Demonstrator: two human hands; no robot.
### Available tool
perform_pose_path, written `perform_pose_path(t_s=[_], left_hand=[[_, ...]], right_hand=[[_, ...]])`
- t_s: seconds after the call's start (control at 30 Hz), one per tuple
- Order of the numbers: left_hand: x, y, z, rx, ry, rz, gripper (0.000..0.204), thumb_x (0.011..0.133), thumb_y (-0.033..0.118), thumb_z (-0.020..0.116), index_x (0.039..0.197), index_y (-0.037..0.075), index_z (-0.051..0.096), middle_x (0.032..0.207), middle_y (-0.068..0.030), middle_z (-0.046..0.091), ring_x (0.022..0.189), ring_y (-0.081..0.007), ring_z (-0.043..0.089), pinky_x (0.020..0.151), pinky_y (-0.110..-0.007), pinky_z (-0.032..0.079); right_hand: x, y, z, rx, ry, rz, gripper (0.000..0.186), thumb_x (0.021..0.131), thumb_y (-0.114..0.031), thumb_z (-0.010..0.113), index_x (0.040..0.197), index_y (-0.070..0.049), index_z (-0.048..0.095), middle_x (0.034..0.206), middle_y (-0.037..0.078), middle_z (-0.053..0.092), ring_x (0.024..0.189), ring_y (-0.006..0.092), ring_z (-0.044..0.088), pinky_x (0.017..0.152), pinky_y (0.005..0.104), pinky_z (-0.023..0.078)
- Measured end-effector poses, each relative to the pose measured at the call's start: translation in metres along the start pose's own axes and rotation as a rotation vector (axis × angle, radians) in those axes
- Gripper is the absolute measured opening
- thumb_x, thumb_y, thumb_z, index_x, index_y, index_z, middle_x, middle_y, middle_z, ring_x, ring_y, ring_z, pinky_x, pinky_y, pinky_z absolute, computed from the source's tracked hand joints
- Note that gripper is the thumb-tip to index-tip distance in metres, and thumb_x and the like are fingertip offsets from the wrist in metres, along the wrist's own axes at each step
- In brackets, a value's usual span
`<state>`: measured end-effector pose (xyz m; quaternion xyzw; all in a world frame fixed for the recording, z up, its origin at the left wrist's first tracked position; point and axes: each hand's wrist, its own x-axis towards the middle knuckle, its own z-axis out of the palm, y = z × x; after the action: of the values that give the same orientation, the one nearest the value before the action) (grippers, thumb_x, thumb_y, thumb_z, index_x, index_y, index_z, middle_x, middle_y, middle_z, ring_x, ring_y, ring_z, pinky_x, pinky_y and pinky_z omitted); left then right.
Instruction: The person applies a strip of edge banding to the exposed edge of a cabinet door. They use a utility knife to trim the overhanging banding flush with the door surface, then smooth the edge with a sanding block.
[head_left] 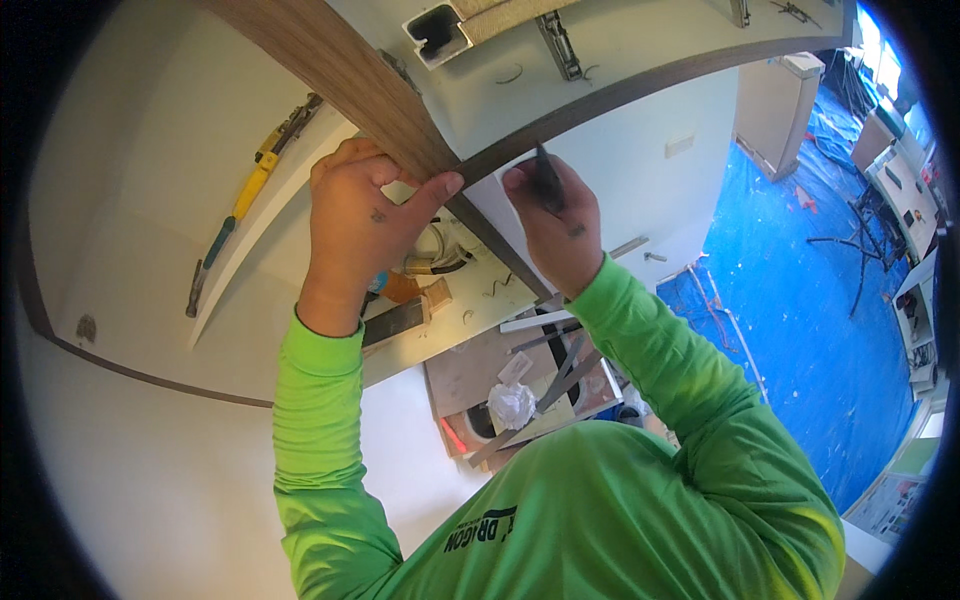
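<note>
My left hand [365,215] grips the wood-grain panel [330,55] where it meets a dark-edged shelf [605,103]; its thumb presses at the corner and some fingertips are hidden. Just right of the corner, my right hand [560,230] holds a dark, pointed tool [548,180] upright against or close to the shelf edge; I cannot tell which, or what kind of tool it is. A metal channel piece [435,40] and hinges [558,42] are on the cream surface above. Behind my left hand lie coiled pale cable [435,240] and wood offcuts [436,293].
A yellow-handled tool [258,178] lies beside a long white strip [245,210] at upper left. Below are stacked boards [455,395] and a crumpled white bag [511,405]. At right, blue sheeting [800,340] covers the floor, with a standing panel [775,115], tangled black items [860,250] and pale furniture [895,195].
</note>
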<state>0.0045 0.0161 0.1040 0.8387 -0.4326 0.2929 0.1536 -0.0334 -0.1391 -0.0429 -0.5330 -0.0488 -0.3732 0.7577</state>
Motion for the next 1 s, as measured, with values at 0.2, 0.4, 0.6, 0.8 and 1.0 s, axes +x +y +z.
perform_pose_path(t_s=[0.2,0.4,0.6,0.8,1.0], left_hand=[[-0.009,0.019,-0.007,0.291,0.023,-0.039,0.032,0.075,0.029,0.092,0.069,0.006,0.072,0.073,-0.0077,0.068,0.081,-0.0265,0.064,0.080,-0.042,0.045],[-0.021,0.037,0.011,0.377,0.348,0.118,0.032,0.069,0.024,0.092,0.087,0.014,0.068,0.089,-0.0017,0.061,0.093,-0.0248,0.057,0.085,-0.042,0.037],[-0.029,0.032,0.017,0.337,0.438,0.129,0.056,0.071,0.032,0.093,0.115,0.009,0.068,0.113,-0.0101,0.063,0.107,-0.0312,0.057,0.092,-0.044,0.038],[-0.030,0.024,0.022,0.259,0.433,-0.012,0.087,0.072,0.045,0.093,0.136,-0.003,0.059,0.122,-0.0170,0.067,0.114,-0.0334,0.060,0.099,-0.046,0.037],[-0.030,0.006,0.019,0.216,0.231,-0.030,0.085,0.074,0.045,0.091,0.137,-0.003,0.059,0.106,-0.0158,0.074,0.104,-0.0308,0.067,0.101,-0.047,0.037]], right_hand=[[-0.010,-0.037,-0.036,-0.367,-0.043,-0.216,0.033,0.099,-0.002,0.065,0.132,-0.004,0.063,0.095,0.013,0.066,0.079,0.0197,0.061,0.076,0.0327,0.051],[-0.006,-0.044,-0.052,-0.443,-0.126,-0.290,0.053,0.093,0.005,0.061,0.144,-0.008,0.060,0.093,0.015,0.063,0.079,0.0287,0.061,0.076,0.0369,0.051],[-0.003,-0.040,-0.052,-0.475,-0.244,-0.336,0.068,0.082,0.008,0.063,0.147,-0.010,0.059,0.090,0.014,0.061,0.080,0.0325,0.059,0.077,0.0389,0.052],[0.000,-0.044,-0.041,-0.566,-0.441,-0.441,0.086,0.070,0.005,0.067,0.152,-0.013,0.055,0.087,0.011,0.059,0.082,0.0333,0.058,0.081,0.0442,0.052],[0.007,-0.039,-0.033,-0.690,-0.499,-0.468,0.092,0.067,0.004,0.066,0.156,-0.013,0.052,0.084,0.011,0.058,0.081,0.0340,0.058,0.080,0.0443,0.051]])
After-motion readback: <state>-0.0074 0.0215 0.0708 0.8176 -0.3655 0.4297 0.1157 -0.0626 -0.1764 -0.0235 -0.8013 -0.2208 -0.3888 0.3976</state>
